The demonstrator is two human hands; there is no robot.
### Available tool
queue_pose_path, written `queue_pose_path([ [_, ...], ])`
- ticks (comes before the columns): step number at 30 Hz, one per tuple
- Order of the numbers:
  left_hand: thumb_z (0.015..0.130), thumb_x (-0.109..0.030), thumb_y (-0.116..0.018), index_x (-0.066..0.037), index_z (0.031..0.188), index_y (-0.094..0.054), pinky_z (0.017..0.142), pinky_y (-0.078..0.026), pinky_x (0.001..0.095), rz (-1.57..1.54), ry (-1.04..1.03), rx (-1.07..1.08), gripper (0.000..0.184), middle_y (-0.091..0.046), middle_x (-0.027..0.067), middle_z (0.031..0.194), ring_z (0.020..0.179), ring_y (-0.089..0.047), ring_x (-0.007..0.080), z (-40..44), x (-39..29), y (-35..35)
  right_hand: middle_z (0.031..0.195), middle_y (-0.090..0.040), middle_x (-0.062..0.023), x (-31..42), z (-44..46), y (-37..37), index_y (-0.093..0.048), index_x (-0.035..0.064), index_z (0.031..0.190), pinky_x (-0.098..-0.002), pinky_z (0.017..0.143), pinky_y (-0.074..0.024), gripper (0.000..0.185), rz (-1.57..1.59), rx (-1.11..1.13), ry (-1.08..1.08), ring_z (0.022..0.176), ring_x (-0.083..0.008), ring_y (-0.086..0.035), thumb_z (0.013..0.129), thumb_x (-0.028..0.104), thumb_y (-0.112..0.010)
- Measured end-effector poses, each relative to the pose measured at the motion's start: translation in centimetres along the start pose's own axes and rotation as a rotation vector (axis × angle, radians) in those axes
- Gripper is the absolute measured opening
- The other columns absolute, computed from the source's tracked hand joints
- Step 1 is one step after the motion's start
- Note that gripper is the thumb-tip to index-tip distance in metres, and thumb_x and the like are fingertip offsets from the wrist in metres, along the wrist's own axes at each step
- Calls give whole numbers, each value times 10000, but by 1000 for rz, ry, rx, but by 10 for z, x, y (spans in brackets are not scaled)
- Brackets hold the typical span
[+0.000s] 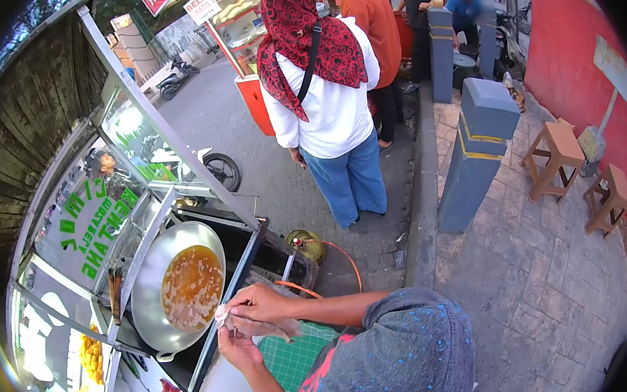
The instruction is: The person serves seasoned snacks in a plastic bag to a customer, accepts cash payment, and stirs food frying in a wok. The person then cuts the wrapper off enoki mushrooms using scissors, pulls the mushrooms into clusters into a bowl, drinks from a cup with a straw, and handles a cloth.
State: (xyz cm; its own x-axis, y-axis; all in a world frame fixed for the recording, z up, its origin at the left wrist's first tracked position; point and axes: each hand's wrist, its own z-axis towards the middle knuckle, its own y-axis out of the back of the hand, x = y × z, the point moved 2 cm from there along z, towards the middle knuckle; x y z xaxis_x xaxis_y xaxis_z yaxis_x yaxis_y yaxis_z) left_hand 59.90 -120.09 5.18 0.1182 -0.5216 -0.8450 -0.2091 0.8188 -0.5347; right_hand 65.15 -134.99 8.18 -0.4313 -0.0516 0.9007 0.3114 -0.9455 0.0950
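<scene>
At the edge of the frying cart, my right hand (262, 302) pinches a small whitish lump (222, 314) that looks like dough. My left hand (239, 346) is just below, its thumb and fingers closed on the same lump. A translucent plastic piece (266, 329), perhaps a bag, hangs between the hands; its hold is unclear. Beside them sits a large metal wok (148, 286) with bubbling brown oil (192, 288) and pale pieces afloat. Under my forearms lies a green gridded surface (293, 356).
Glass panels with green lettering (90, 230) enclose the cart, with yellow fried food (91, 359) behind one. A gas cylinder (306, 247) with an orange hose stands on the ground. A person in a white top (323, 116) stands near a grey post (478, 157) and brown stools (554, 160).
</scene>
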Motion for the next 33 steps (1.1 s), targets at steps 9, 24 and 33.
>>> queue_pose_path([
  [9, 939, -170, -532, 63, 1242, -496, 925, -475, 327, 315, -300, 109, 384, -560, 154, 1215, 1071, -574, 218, -11, -1, -28, 883, -701, -120, 4, 2, -2, -694, 53, 1006, -314, 708, -509, 205, -24, -49, -12, 798, -185, -667, 831, 122, -612],
  [24, 994, -215, -428, -47, 994, -518, 842, -446, 314, 73, -187, -400, 190, -531, 44, 958, 944, -515, 146, -6, -25, 14, 851, -576, 8, -57, 22, -5, -528, 63, 962, -257, 752, -476, 107, 681, -229, -237, 787, -84, -557, 972, 143, -459],
  [33, 938, -183, -398, -95, 805, -339, 737, -320, 265, 787, -654, -121, 170, -285, 3, 810, 755, -340, 132, -15, -103, 75, 811, -554, 18, -54, 32, 47, -569, 40, 929, -233, 724, -435, 159, 619, -505, -114, 775, -54, -506, 974, 127, -444],
])
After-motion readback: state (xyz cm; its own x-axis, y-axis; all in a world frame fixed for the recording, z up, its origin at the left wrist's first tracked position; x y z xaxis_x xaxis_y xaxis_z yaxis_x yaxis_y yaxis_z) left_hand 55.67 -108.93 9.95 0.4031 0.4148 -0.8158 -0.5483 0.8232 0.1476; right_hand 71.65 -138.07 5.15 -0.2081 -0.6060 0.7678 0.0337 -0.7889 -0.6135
